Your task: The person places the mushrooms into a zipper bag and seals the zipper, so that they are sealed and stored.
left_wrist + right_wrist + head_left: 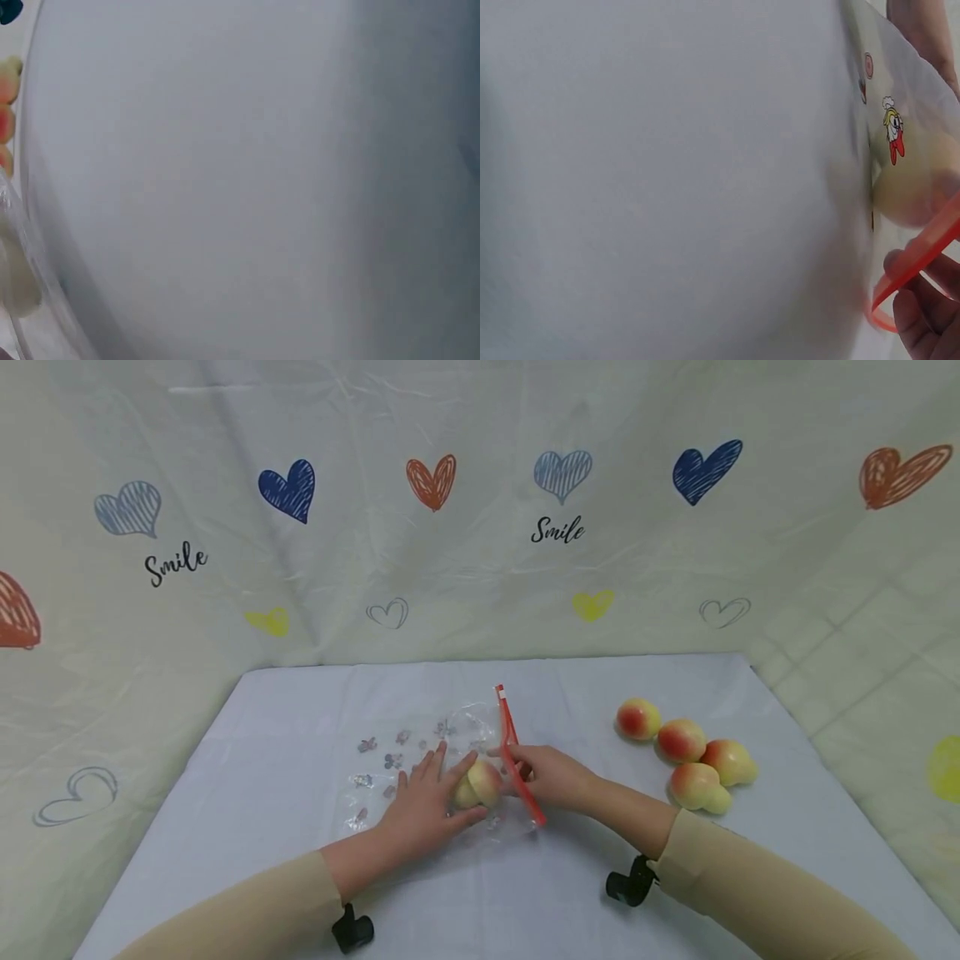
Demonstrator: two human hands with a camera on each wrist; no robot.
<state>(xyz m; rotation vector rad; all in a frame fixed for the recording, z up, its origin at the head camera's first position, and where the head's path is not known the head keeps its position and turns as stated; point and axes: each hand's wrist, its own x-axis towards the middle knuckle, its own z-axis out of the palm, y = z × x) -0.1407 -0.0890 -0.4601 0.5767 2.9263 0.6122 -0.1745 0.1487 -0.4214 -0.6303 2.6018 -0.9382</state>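
Head view. Clear zip bag [435,760] printed with small figures, lying flat on the pale blue tablecloth [300,877], red zip strip [517,756] along its right edge. One peach [478,783] inside the bag, just behind the strip. Left hand [423,802] laid on top of the bag, fingers straight and spread, thumb side against the peach through the film. Right hand [551,777] at the bag mouth, fingertips pinching the red strip near its middle. Four loose peaches [686,752] grouped on the cloth to the right, well apart from the bag, some touching one another. Beige sleeves on both forearms, a black wrist mount under each. Backdrop sheet [480,527] with coloured hearts and the word "Smile" behind the table.

Left wrist view. Almost wholly filled by the blurred pale tablecloth [262,180]. At the left margin, a strip of clear film [22,247] and a sliver of peach skin, yellow and pink [7,97]. Hand itself out of frame; state of grip not readable here.

Right wrist view. Tablecloth [667,180] across most of the frame. At right, the clear bag [907,112] with a small cartoon print [893,135], the yellow peach [915,195] seen through the film. Red zip strip [922,255] held between fingertips [915,315] at lower right. Part of the other hand [926,30] at the upper right corner.
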